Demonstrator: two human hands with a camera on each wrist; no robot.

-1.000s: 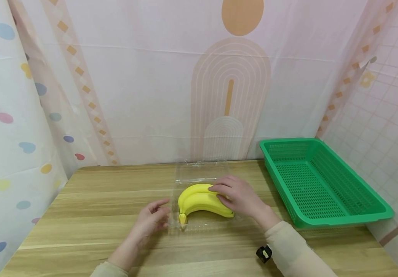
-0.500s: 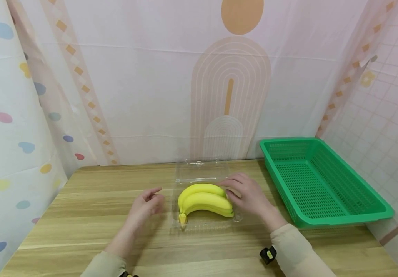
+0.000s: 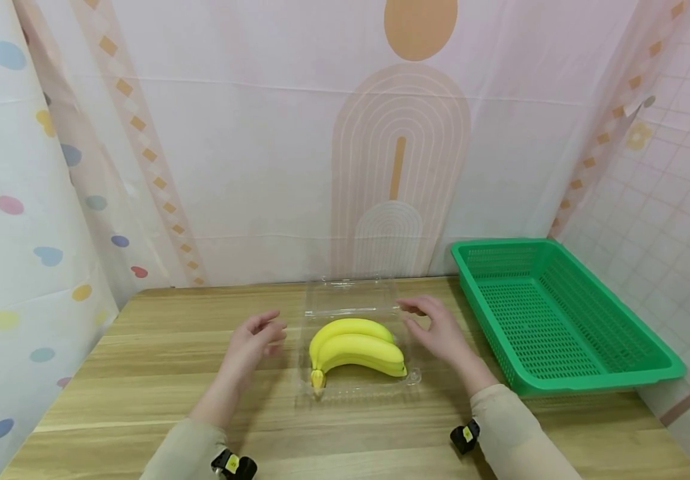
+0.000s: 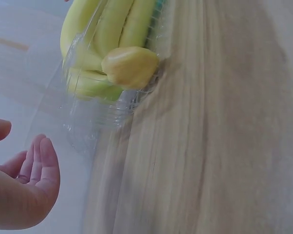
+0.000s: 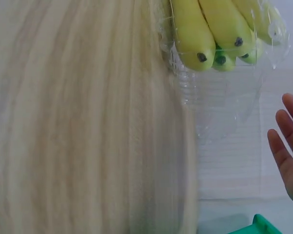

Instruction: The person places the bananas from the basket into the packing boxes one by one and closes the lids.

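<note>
I see bananas (image 3: 359, 346) in the clear box (image 3: 359, 398), between left hand (image 3: 253, 341) and right hand (image 3: 439, 329) | both: fingers loosely bent, holding nothing | lid (image 3: 351, 297) back on far side, I judge, for reaching in

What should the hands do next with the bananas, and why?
Perhaps the left hand and right hand should reach for the clear lid: it is open behind the bananas, which lie in the box, and neither hand holds anything.

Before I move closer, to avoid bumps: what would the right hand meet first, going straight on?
The right hand would likely meet the clear container's open lid first, at its right edge; depth is unclear.
</note>
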